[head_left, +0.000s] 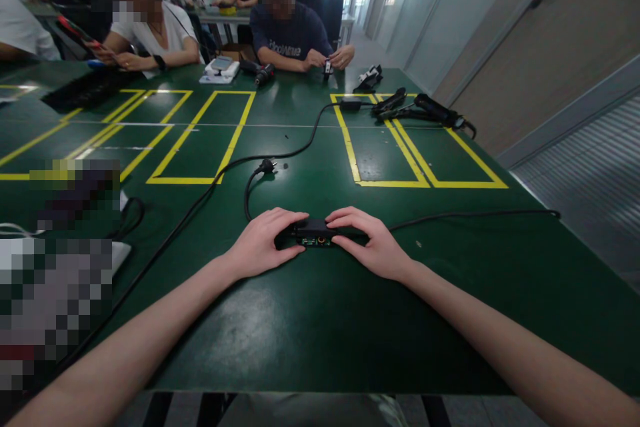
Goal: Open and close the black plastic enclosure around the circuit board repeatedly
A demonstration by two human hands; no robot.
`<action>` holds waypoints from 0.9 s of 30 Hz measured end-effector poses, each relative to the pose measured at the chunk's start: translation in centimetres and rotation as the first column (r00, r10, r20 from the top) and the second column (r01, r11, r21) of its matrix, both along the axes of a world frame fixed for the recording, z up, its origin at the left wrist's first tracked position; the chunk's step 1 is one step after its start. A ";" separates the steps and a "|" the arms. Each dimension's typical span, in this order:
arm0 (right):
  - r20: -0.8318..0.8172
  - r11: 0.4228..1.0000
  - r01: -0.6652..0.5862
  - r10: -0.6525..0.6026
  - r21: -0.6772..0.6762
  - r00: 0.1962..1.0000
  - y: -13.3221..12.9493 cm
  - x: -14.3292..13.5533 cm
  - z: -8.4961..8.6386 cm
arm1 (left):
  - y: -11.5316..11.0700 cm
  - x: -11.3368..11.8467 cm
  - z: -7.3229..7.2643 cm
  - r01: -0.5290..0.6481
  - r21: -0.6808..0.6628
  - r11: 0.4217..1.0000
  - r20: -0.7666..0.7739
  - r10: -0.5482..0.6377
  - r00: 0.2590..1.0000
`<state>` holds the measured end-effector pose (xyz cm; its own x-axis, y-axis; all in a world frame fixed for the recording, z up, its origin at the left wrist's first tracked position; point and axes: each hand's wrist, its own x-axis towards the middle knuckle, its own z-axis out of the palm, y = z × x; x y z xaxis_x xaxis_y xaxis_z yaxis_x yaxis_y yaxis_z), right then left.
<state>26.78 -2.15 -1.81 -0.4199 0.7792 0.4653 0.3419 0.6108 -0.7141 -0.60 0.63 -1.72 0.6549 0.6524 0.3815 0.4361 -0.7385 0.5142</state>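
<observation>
In the middle of the near table lies a black power adapter (314,227), its case parted along the near side so that a green circuit board (311,241) shows inside. My left hand (263,240) grips its left end, thumb low and fingers on top. At the right end, my right hand (367,240) holds it the same way, between thumb and fingertips. A black cord with a mains plug (267,167) curves away behind my left hand. From the right end, a thin black cable (470,215) runs across the table to the right edge.
Another black cable (240,160) crosses the green table (280,340) from lower left to a second adapter (350,105). Coiled black cables (435,110) lie far right. Blurred-out objects (55,307) sit at left. Across the table, a co-worker (295,27) handles a small part near a power drill (263,73).
</observation>
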 end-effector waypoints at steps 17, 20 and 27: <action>0.114 0.992 -0.046 0.033 0.114 0.993 -0.1 0.0 -0.6 | 0.0 0.1 0.1 0.021 0.003 1.000 -0.011 -0.021 1.000; 0.138 0.990 -0.051 0.033 0.128 0.990 -0.1 0.1 -0.5 | 0.0 0.1 0.0 0.027 0.005 1.000 -0.002 -0.027 1.000; 0.194 0.990 -0.081 0.057 0.114 0.979 -0.2 0.3 -0.6 | 0.0 0.3 -0.1 0.029 0.039 0.999 -0.007 -0.029 1.000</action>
